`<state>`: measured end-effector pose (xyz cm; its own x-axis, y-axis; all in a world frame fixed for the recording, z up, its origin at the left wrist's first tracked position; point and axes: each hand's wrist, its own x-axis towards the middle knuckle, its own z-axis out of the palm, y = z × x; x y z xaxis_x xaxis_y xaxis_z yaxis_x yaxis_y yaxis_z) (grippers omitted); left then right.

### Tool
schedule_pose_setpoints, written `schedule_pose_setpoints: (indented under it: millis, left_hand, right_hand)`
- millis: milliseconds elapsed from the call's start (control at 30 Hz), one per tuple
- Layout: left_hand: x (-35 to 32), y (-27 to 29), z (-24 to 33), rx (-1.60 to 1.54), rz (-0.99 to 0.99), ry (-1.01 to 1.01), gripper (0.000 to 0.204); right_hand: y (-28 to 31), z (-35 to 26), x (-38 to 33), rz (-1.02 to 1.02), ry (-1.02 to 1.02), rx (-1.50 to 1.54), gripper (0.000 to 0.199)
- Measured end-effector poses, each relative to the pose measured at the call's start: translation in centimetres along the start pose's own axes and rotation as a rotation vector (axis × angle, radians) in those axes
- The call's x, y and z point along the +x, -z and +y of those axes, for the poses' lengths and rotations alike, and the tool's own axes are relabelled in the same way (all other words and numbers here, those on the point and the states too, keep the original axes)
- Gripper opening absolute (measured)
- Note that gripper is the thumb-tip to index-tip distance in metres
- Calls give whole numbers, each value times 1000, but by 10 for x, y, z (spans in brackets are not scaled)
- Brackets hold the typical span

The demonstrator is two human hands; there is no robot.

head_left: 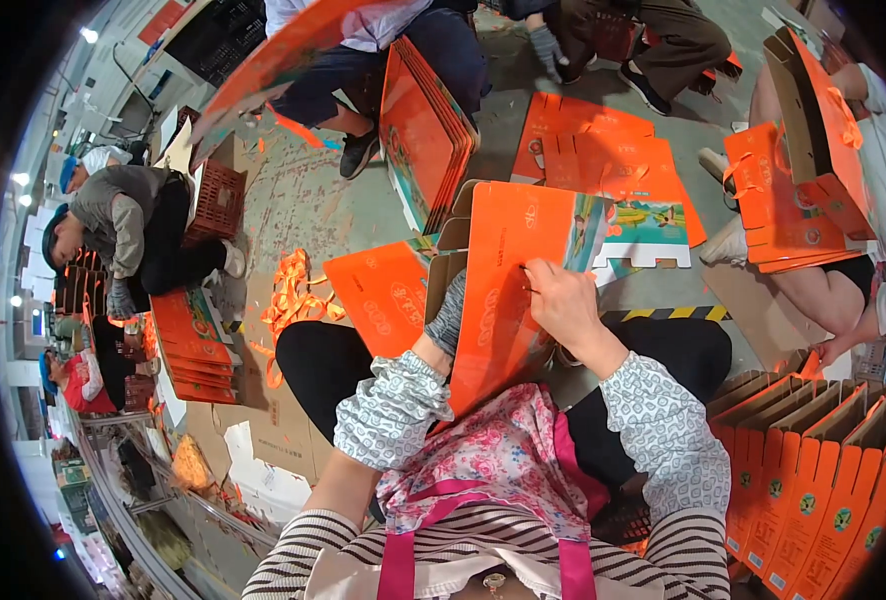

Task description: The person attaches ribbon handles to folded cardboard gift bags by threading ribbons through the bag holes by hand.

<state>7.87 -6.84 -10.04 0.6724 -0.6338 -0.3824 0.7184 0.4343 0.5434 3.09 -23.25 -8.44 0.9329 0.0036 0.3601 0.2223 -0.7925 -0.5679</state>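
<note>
I sit with an orange cardboard box [508, 270] standing half-folded on my lap. My left hand [450, 315], in a grey glove, reaches into the box from its left side and is mostly hidden behind the panel. My right hand [563, 300], bare, presses on the front orange panel with fingers curled at a slit near the top. A flat orange carton sheet [378, 295] leans beside my left knee. Both forearms wear patterned sleeve covers.
Folded orange boxes [823, 490] stand in a row at my right. Flat orange sheets [603, 160] lie on the concrete floor ahead. Orange ribbon handles [293, 295] are piled at my left. Other people sit around, one [128, 225] bending over a stack at left, one at right holding a box [798, 180].
</note>
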Motion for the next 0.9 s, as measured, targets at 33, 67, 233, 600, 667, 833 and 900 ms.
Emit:
schedule_pose_setpoints:
  millis: [33, 67, 233, 600, 667, 833, 900]
  left_hand:
    - [1, 1, -1, 0, 0, 1, 25]
    - [2, 1, -1, 58, -19, -42, 25]
    - [14, 26, -19, 587, 6, -142, 30]
    - [18, 43, -35, 768, 36, -341, 21]
    - [14, 37, -33, 577, 45, -236, 21]
    - [13, 35, -34, 509, 37, -259, 20]
    - [13, 30, -32, 691, 42, -320, 21]
  right_hand:
    - [1, -2, 0, 1, -1, 0, 10]
    - [2, -5, 1, -27, -6, -23, 10]
    - [4, -11, 7, -137, -175, 50, 10]
    - [-29, 4, -12, 62, -266, 288, 11]
    - [-33, 2, -14, 111, -201, 244, 14]
    - [-31, -4, -18, 75, -181, 144, 14]
    - [-32, -3, -19, 60, -183, 116, 14]
